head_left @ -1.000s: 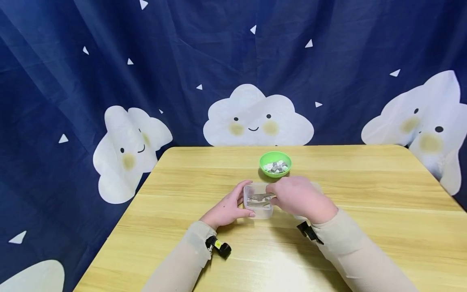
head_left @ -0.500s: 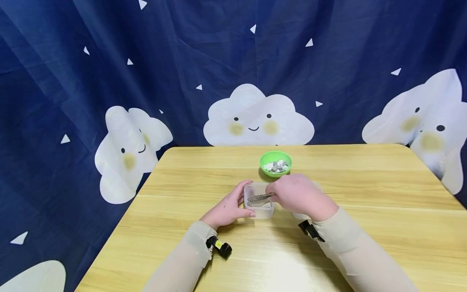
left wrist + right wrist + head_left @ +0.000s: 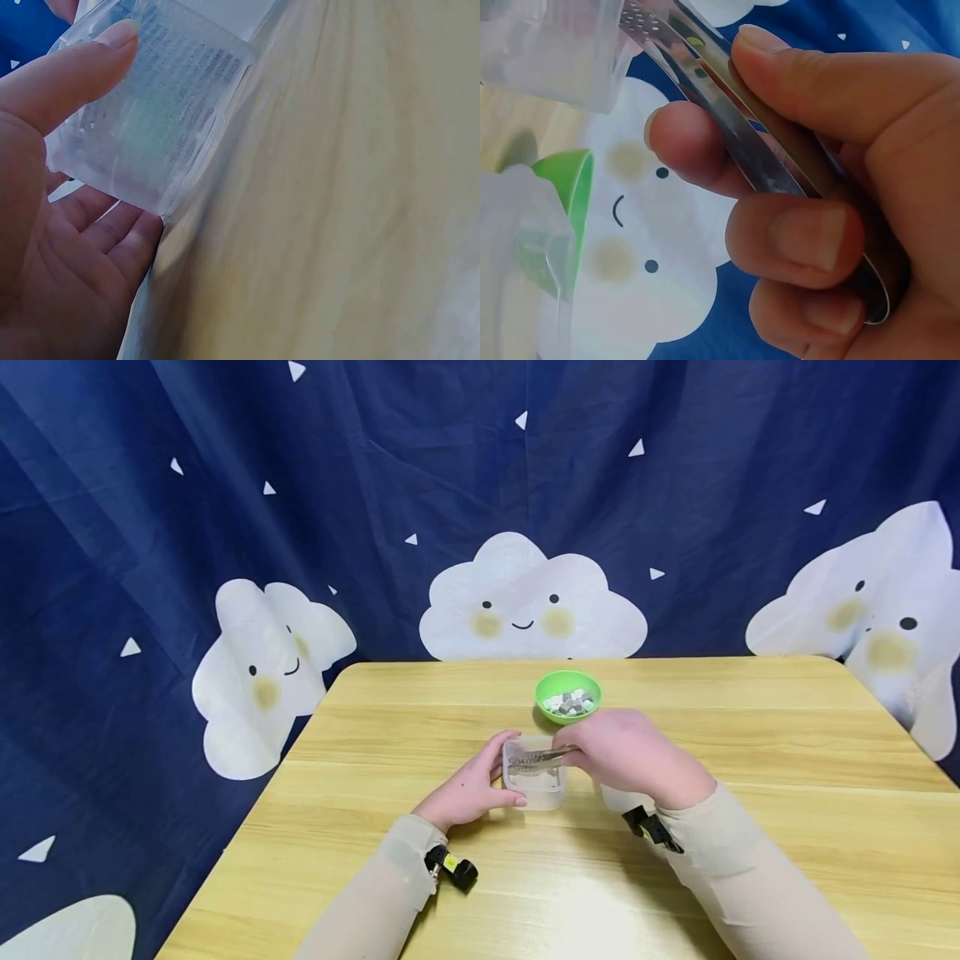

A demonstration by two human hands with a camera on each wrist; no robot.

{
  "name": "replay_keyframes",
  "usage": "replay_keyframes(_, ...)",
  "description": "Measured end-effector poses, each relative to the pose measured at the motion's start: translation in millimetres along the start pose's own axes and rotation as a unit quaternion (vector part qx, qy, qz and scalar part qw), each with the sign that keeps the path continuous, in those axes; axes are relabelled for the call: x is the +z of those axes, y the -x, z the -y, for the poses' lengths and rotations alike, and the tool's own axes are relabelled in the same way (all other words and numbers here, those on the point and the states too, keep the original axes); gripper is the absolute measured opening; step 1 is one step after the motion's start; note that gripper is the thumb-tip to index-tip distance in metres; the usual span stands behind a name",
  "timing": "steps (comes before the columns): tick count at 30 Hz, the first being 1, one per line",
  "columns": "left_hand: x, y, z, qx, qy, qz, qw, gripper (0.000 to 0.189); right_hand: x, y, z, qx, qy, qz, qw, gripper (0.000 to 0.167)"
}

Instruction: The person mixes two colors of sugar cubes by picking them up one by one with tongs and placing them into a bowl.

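My left hand [image 3: 472,789] holds a small clear plastic container [image 3: 542,798] on the table, thumb on its near side and fingers around its left and far sides. In the left wrist view the thumb lies across the container [image 3: 154,112], which has lines of text showing through. Curled around a pair of metal tongs [image 3: 731,124], my right hand [image 3: 633,758] is just right of that container. The perforated tong tips reach over its opening, slightly apart. Whether anything is between them cannot be made out. Something pale seems to lie at the container's bottom.
A green bowl [image 3: 567,722] holding white and grey cubes stands behind the containers. A second clear container [image 3: 624,800] is partly hidden under my right hand. A dark blue curtain [image 3: 480,468] with printed clouds hangs beyond the wooden table [image 3: 750,727].
My right hand has shifted slightly right and up, drawing the tongs higher in the container. The tong tips have come into clearer view. My left hand and the container stay put.
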State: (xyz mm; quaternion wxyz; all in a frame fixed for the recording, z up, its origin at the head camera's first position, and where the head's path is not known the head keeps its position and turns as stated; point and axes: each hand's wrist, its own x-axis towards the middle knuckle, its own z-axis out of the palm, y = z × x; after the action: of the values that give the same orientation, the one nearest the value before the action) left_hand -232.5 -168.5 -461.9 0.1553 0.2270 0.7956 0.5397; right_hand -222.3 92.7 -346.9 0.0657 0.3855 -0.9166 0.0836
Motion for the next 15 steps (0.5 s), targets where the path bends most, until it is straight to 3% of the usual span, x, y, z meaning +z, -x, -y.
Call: replay_keyframes(15, 1.0, -0.1, -3.2, 0.003, -0.006, 0.001, 1.0000, 0.104, -5.9, 1.4, -2.3, 0.017, -0.011, -0.009, 0.9998, 0.013)
